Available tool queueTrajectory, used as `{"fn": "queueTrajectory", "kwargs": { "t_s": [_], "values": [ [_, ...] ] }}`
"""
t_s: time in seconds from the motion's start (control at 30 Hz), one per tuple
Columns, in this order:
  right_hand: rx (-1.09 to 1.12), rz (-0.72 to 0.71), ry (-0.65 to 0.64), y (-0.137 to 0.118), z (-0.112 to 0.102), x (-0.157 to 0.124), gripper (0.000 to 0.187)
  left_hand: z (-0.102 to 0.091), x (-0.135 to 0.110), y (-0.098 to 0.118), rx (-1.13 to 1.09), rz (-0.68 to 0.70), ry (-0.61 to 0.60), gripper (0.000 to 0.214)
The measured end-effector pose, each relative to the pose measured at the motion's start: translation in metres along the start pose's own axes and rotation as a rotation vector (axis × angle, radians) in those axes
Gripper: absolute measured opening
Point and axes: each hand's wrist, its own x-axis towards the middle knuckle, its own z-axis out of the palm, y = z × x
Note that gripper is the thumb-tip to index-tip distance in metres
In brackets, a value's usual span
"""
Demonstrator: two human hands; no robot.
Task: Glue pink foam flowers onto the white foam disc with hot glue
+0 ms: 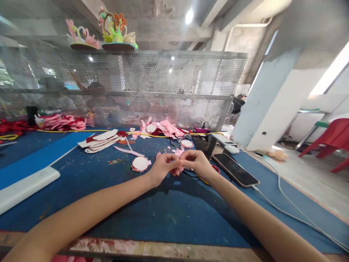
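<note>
My left hand (163, 168) and my right hand (199, 164) meet above the middle of the blue table, fingertips pressed together in a pinch. Whatever lies between the fingers is too small and too covered to make out; a bit of pink shows around them. Left of my left hand lies a round white disc (140, 164) with a reddish edge. A similar disc (187, 144) rests behind my hands. Partly hidden beside my right hand is a tool with a red handle (216, 168).
A phone (236, 169) on a white cable lies to the right. Pink scraps (166, 128) are heaped at the back, near a yellow cord (155, 135). White strips (103, 140) are stacked left of centre. A long white bar (29, 187) lies at left; a perforated screen (152, 87) stands behind.
</note>
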Motion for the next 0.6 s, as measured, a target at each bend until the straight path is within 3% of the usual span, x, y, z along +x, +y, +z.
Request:
{"fn": "queueTrajectory", "kwargs": {
  "t_s": [0.17, 0.3, 0.43, 0.6],
  "values": [
    [-0.025, -0.053, 0.050, 0.003, 0.034, 0.015, 0.029, -0.031, -0.009, 0.009, 0.087, 0.038, 0.145, 0.035],
    [-0.080, -0.055, 0.147, 0.012, 0.053, 0.018, 0.030, -0.042, -0.015, 0.011, 0.105, 0.070, 0.255, 0.034],
    [-0.181, -0.093, 0.179, 0.011, 0.056, 0.010, 0.027, -0.045, -0.017, 0.007, 0.147, -0.001, 0.130, 0.036],
    [-0.225, -0.092, 0.105, 0.005, 0.049, -0.003, 0.029, -0.045, -0.022, 0.000, 0.137, -0.076, -0.023, 0.036]
  ]
}}
